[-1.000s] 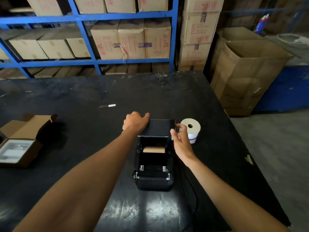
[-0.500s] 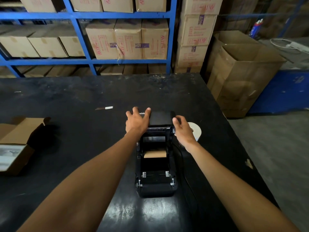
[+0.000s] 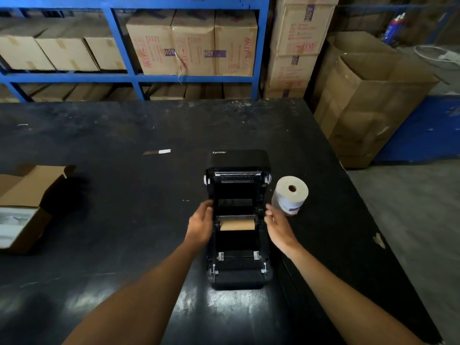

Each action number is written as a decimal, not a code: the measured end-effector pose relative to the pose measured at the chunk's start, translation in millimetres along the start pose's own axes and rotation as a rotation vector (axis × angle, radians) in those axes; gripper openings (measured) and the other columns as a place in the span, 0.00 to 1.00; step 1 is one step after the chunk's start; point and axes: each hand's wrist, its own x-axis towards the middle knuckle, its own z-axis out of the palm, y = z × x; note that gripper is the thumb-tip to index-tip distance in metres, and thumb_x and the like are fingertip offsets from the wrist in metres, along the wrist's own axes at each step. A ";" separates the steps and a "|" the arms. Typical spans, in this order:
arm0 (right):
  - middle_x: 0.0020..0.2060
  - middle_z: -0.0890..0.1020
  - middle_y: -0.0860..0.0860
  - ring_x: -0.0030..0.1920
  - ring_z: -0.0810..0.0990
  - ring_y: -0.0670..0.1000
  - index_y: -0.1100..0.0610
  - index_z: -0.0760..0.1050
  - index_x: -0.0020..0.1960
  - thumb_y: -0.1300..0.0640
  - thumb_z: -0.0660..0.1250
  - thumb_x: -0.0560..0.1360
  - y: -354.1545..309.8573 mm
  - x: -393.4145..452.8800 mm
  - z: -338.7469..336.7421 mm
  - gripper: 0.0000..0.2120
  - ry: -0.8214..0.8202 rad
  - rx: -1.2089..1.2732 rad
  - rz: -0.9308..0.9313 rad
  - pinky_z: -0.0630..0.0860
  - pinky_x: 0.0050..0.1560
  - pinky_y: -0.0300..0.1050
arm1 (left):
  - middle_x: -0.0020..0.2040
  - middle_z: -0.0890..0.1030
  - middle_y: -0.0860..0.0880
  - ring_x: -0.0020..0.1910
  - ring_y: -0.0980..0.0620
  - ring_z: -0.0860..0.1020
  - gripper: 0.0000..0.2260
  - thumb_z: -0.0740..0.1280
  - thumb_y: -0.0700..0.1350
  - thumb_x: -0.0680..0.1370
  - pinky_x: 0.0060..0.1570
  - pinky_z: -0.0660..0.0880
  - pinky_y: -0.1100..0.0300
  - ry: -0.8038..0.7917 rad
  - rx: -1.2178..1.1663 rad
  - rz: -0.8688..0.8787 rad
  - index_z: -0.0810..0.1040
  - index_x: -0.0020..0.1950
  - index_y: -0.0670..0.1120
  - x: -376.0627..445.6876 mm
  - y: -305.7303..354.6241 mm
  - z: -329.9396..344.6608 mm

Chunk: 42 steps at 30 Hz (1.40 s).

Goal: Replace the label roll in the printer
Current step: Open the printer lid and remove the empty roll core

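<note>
Black printer point(image 3: 238, 247), brown core point(image 3: 237, 224); white label roll point(image 3: 290, 195); black table point(image 3: 124, 195); blue shelving point(image 3: 134, 77).

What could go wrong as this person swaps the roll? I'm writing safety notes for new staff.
The lid stands open above both hands; it might drop on the left hand or right hand. The new roll stands close to the right hand, so a careless reach may knock it over.
</note>
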 end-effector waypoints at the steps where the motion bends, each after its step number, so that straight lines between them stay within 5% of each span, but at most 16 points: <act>1: 0.71 0.71 0.57 0.73 0.67 0.57 0.62 0.68 0.73 0.64 0.58 0.81 9.5 -3.3 4.0 0.20 -0.052 -0.101 -0.021 0.61 0.75 0.51 | 0.67 0.77 0.43 0.67 0.45 0.74 0.16 0.60 0.38 0.82 0.66 0.68 0.59 -0.054 0.083 0.025 0.76 0.69 0.42 -2.8 -6.9 1.8; 6: 0.78 0.59 0.51 0.77 0.58 0.54 0.55 0.60 0.78 0.60 0.63 0.81 32.8 -20.4 27.6 0.27 -0.089 -0.325 -0.049 0.56 0.76 0.45 | 0.80 0.59 0.44 0.78 0.46 0.60 0.21 0.60 0.36 0.81 0.77 0.56 0.59 -0.189 0.353 0.165 0.67 0.75 0.37 -22.2 -25.0 14.1; 9: 0.76 0.64 0.55 0.77 0.60 0.55 0.56 0.64 0.76 0.59 0.64 0.81 22.1 -22.6 30.6 0.25 -0.019 -0.301 -0.085 0.57 0.77 0.47 | 0.77 0.66 0.41 0.77 0.42 0.63 0.19 0.60 0.36 0.82 0.77 0.57 0.57 -0.092 0.325 0.159 0.69 0.74 0.37 -26.9 -15.9 17.8; 13: 0.61 0.81 0.57 0.63 0.79 0.54 0.63 0.77 0.65 0.63 0.69 0.77 0.7 -34.0 20.3 0.17 0.248 -0.139 -0.240 0.72 0.67 0.46 | 0.64 0.81 0.40 0.64 0.43 0.79 0.15 0.65 0.41 0.81 0.67 0.72 0.56 0.082 0.145 0.202 0.79 0.66 0.38 -29.9 20.3 12.7; 16: 0.48 0.84 0.54 0.49 0.84 0.51 0.62 0.76 0.57 0.59 0.66 0.80 -9.2 -46.4 7.2 0.08 0.355 -0.029 -0.209 0.80 0.51 0.46 | 0.57 0.84 0.41 0.57 0.44 0.82 0.14 0.67 0.43 0.80 0.61 0.77 0.51 0.081 0.030 0.249 0.81 0.63 0.38 -28.2 49.8 11.6; 19: 0.39 0.80 0.48 0.38 0.82 0.41 0.57 0.68 0.55 0.56 0.59 0.83 -9.8 -54.9 -9.8 0.05 0.399 0.028 -0.226 0.75 0.37 0.36 | 0.50 0.85 0.43 0.47 0.49 0.83 0.15 0.67 0.47 0.80 0.50 0.80 0.63 -0.020 -0.012 0.249 0.81 0.63 0.40 -26.4 74.0 22.5; 22: 0.41 0.80 0.53 0.34 0.80 0.43 0.57 0.67 0.60 0.53 0.54 0.84 0.1 -56.4 -37.1 0.09 0.396 0.035 -0.131 0.74 0.33 0.34 | 0.42 0.83 0.50 0.39 0.58 0.78 0.12 0.69 0.49 0.79 0.38 0.72 0.77 -0.072 -0.014 0.255 0.83 0.57 0.42 -29.1 90.1 46.5; 26: 0.39 0.78 0.54 0.36 0.77 0.50 0.59 0.74 0.60 0.50 0.50 0.85 30.5 -54.3 -80.6 0.18 0.383 0.072 0.042 0.75 0.41 0.49 | 0.44 0.84 0.45 0.42 0.52 0.80 0.13 0.72 0.53 0.76 0.42 0.77 0.60 -0.229 -0.061 0.126 0.83 0.50 0.44 -31.9 97.8 94.3; 29: 0.41 0.79 0.55 0.39 0.77 0.51 0.59 0.76 0.60 0.51 0.51 0.84 61.0 -52.6 -115.4 0.18 0.441 0.094 0.150 0.75 0.42 0.49 | 0.41 0.84 0.48 0.42 0.50 0.81 0.13 0.73 0.55 0.75 0.39 0.76 0.59 -0.154 -0.090 0.000 0.83 0.47 0.45 -29.9 99.6 133.7; 37: 0.39 0.78 0.57 0.34 0.75 0.50 0.62 0.76 0.57 0.52 0.53 0.84 141.0 -42.1 -194.0 0.18 0.401 0.111 0.307 0.73 0.38 0.48 | 0.48 0.84 0.45 0.50 0.42 0.82 0.16 0.77 0.59 0.68 0.51 0.78 0.54 -0.094 0.194 -0.272 0.75 0.36 0.50 -46.0 69.1 230.8; 42: 0.37 0.79 0.57 0.36 0.77 0.55 0.62 0.77 0.54 0.52 0.52 0.84 177.0 -23.8 -219.0 0.18 0.302 -0.006 0.310 0.77 0.43 0.57 | 0.51 0.84 0.41 0.52 0.39 0.82 0.20 0.77 0.58 0.68 0.54 0.80 0.49 -0.025 0.243 -0.406 0.81 0.47 0.44 -51.0 61.7 288.3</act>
